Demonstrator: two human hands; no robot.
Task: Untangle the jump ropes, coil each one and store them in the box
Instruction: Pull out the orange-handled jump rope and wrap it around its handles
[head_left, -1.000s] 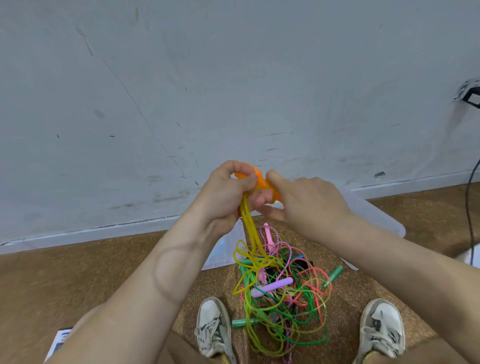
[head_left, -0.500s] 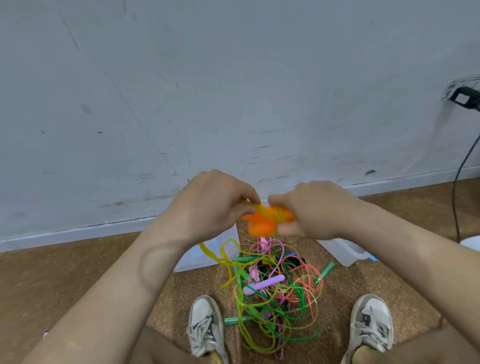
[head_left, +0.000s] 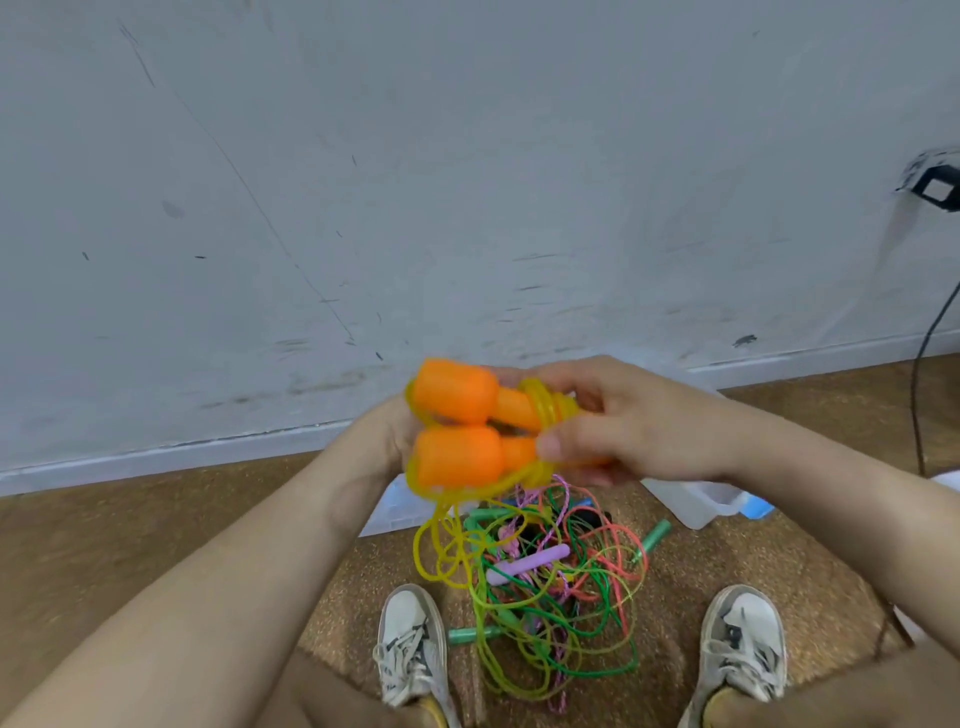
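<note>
Clamped in the grip of my right hand (head_left: 639, 431) are the two orange handles (head_left: 457, 421), side by side. My thumb presses on the lower neck, and my fingers curl over the turns of yellow rope (head_left: 550, 405) wound round their narrow ends. My left hand (head_left: 382, 441) sits behind the fat ends; whether its fingers close on them I cannot tell. Below, on the cork floor (head_left: 130, 530) between my shoes (head_left: 743, 644), lies the big tangle (head_left: 561, 597) of green, pink and red ropes, and loose yellow loops hang from the handles down into it. To wind well, I judge I should draw that slack out gently, lifting rather than yanking so no knot tightens, and lay each turn snug beside the one before. Past the tangle stands the clear box (head_left: 698, 501). No rope shows in the part I can see, though my arm hides much of it. A second clear plastic piece (head_left: 387, 512) lies to its left; lid or box, I cannot say.
</note>
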